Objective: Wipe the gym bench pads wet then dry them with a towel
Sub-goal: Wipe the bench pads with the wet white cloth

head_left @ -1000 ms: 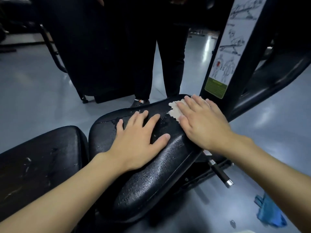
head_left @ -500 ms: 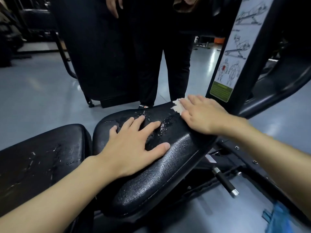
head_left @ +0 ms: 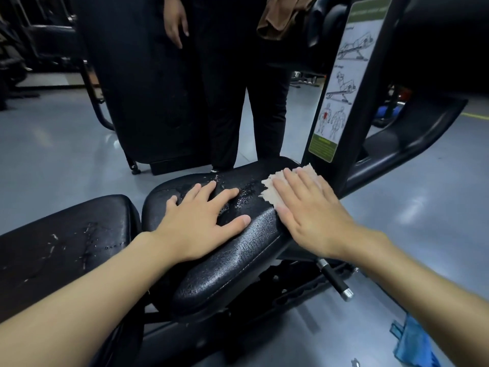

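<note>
Wet pad [head_left: 238,260], your left grip [head_left: 201,223] and right grip [head_left: 309,215] both flat on it.
Blue rag [head_left: 412,343] on the floor [head_left: 397,207], low at your right; scuffed second pad [head_left: 66,234] just left of the wet one; left grip open-palmed, fingers spread, holding nothing; right grip, fingers straight, pressing a pale cloth [head_left: 268,193] onto the wet pad's far right edge; droplets between the two grips; placard [head_left: 341,83] on the post behind; a bystander's dark legs [head_left: 267,115] beyond.
</note>
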`<state>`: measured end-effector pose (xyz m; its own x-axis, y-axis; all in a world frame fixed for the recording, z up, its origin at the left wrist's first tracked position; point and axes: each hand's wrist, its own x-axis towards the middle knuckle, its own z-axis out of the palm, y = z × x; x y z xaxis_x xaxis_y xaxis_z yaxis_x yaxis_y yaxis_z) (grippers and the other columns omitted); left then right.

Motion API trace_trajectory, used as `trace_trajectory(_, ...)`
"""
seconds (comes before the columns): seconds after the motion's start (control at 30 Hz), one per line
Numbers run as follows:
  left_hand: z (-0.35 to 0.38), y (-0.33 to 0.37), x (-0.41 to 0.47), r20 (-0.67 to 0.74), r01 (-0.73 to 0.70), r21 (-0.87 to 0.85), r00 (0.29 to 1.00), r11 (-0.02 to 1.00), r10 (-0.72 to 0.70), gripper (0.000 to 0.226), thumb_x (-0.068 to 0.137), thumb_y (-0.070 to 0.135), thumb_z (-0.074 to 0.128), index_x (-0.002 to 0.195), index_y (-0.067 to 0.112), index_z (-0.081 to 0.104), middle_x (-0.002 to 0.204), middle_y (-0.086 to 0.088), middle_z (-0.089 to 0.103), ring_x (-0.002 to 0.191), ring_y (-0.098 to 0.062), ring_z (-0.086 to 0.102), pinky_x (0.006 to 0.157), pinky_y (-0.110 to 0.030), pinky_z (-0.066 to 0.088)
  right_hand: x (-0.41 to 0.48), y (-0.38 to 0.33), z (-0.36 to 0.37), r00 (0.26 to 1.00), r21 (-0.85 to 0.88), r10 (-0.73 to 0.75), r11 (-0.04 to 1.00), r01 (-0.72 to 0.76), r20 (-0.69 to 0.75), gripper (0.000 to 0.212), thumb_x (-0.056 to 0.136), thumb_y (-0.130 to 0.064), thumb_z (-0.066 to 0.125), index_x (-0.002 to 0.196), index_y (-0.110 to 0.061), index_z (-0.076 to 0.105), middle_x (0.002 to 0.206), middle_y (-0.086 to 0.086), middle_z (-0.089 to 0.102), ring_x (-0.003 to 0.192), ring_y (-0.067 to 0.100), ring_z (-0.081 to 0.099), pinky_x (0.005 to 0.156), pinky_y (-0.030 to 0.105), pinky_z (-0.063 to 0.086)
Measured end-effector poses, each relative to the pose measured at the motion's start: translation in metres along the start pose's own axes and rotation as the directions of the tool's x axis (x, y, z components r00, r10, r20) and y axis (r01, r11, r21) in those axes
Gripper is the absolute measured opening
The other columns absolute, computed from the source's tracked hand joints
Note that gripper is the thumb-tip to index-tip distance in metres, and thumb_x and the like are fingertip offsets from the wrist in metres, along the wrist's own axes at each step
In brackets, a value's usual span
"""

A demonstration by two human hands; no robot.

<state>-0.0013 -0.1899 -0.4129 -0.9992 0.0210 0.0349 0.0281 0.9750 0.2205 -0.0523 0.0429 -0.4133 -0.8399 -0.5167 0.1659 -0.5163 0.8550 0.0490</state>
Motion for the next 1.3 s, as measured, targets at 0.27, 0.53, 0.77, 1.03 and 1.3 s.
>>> trace_trajectory(0.27,-0.002,-0.012,-0.028,-0.014,-0.012,0.007,1.0,1.0,0.012,0.082,0.067,0.091,0.01,0.144,0.062,0.008,0.164,0.003,0.009,0.152,-0.021,0.001,0.118,-0.057,0.007,-0.001,-0.009,-0.003,0.997,0.011,-0.007,1.0,0.008,-0.076,0.075,0.091,-0.057,-0.011,0.159,-0.03,0.007,0.167,-0.002,0.006,0.153,0.017,-0.006,0.122,0.046,-0.002)
trace_trajectory(0.53,0.006,-0.017,-0.024,-0.052,-0.009,-0.006,0.999,1.0,0.008,0.08,0.066,0.091,0.008,0.142,0.066,0.004,0.165,0.007,0.006,0.151,-0.016,-0.003,0.119,-0.055,0.002,0.127,-0.002,-0.007,0.986,0.008,0.024,1.0,-0.026,0.168,0.052,0.1,-0.05,0.012,0.138,-0.028,0.039,0.152,0.004,0.037,0.145,0.026,0.025,0.117,0.052,0.017)
trace_trajectory(0.77,0.007,-0.02,-0.021,-0.065,0.0,-0.033,0.998,0.999,-0.002,0.074,0.067,0.091,0.01,0.138,0.07,0.005,0.165,0.008,0.008,0.151,-0.016,-0.001,0.119,-0.056,0.002,0.123,-0.007,-0.008,0.988,-0.015,-0.001,1.0,0.003,0.153,0.054,0.1,-0.048,0.011,0.141,-0.025,0.038,0.155,0.004,0.035,0.145,0.026,0.025,0.117,0.05,0.018)
trace_trajectory(1.03,0.007,-0.017,-0.022,-0.06,-0.006,-0.049,0.998,0.999,0.003,0.077,0.069,0.09,0.012,0.142,0.064,0.011,0.164,0.005,0.011,0.152,-0.019,0.002,0.118,-0.057,0.004,-0.014,-0.022,0.0,0.996,-0.063,-0.082,0.995,0.08,-0.034,0.076,0.093,-0.056,-0.009,0.159,-0.021,-0.001,0.168,0.001,0.0,0.153,0.02,-0.009,0.122,0.046,-0.007)
trace_trajectory(1.3,0.005,-0.041,-0.05,-0.112,-0.066,-0.052,0.992,0.996,0.06,0.073,0.073,0.089,0.018,0.141,0.065,0.015,0.162,0.015,0.014,0.151,-0.012,0.004,0.119,-0.055,0.009,-0.021,-0.024,0.004,0.994,-0.038,-0.033,0.999,0.029,-0.104,0.07,0.095,-0.054,-0.007,0.159,-0.03,0.004,0.167,0.0,0.006,0.153,0.017,-0.005,0.123,0.044,-0.004)
